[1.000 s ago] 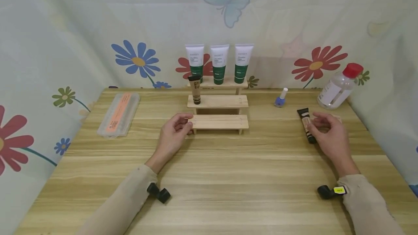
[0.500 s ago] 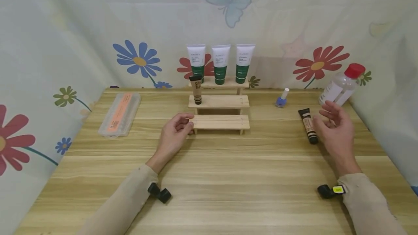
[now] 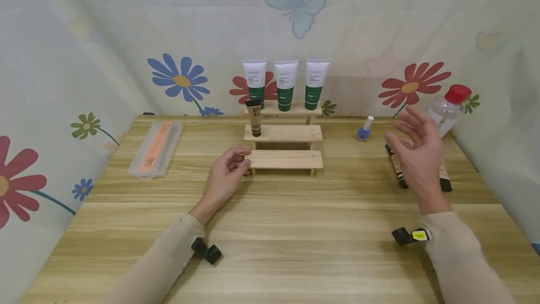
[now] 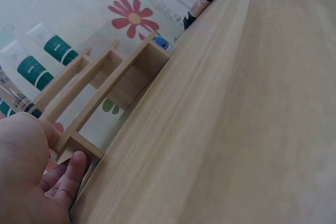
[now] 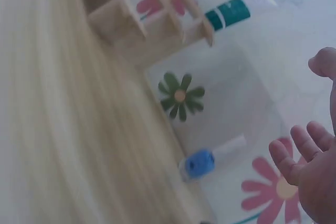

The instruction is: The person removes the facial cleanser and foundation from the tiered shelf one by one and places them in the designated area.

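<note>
My right hand (image 3: 418, 154) has shifted leftward and a little farther from me since half a second ago, uncovering a second lying tube (image 3: 445, 179) and now overlapping part of the first lying tube (image 3: 395, 165). My left hand (image 3: 227, 173) stays at the left end of the three-tier wooden rack (image 3: 287, 158), which stands near the back of the surface (image 3: 295, 229).

My right thumb and fingers are apart with nothing between them, raised clear of the surface; my left thumb and fingers are clamped on the end of the lowest tier. Both lying tubes are well to the rack's right, below my raised hand. A brown-and-black tube (image 3: 255, 121) stands at the left of the middle tier, and three white-and-green tubes (image 3: 285, 89) stand along the top one. The purple-blue nail polish bottle (image 3: 363, 132) is between the rack and the red-capped clear bottle (image 3: 442, 114).

I judge this a pause between grasps, with my left hand steadying the rack. Picking anything up would call for lowering my right hand and closing thumb and fingers on it, while my left keeps the rack from sliding.
</note>
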Demonstrator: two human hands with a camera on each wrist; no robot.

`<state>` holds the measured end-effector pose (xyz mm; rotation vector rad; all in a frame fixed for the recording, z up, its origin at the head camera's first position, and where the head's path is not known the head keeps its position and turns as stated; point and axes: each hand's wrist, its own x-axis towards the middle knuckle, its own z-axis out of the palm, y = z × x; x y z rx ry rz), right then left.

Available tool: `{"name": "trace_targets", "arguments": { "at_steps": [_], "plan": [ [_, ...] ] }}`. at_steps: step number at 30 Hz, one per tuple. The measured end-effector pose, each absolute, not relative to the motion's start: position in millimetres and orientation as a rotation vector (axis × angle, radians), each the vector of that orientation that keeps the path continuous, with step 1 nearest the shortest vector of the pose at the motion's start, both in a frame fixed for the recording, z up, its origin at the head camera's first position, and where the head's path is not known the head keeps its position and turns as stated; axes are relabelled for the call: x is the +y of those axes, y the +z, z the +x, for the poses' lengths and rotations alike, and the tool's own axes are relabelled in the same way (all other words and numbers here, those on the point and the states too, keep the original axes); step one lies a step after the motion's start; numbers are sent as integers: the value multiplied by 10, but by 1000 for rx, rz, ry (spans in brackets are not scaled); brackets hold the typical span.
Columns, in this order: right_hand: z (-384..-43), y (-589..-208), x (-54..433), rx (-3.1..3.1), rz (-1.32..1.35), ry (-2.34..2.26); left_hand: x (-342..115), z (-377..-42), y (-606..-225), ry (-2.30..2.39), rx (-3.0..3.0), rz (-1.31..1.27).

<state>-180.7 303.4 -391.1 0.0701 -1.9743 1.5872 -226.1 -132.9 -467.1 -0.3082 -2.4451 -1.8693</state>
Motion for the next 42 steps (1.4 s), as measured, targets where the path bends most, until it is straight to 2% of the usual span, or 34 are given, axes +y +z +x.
{"name": "trace_targets", "arguments": {
  "at_steps": [8, 15, 30, 42],
  "plan": [
    [-1999, -3680, 2528, -1774, 322, 1836, -1359, -2257, -4683, -1870, -2451, -301],
    [-2147, -3620, 2125, -1808, 399, 1874, -1336, -2268, -4695, -1875, -2447, -316],
    [-2419, -3719, 1269, -1913, 539, 1909, -1350, -2258, -4696, -1851, -2447, -343],
    [-2617, -3834, 870, -1918, 590, 2000, -1341, -2257, -4684, -1878, -2431, -345]
  ]
}}
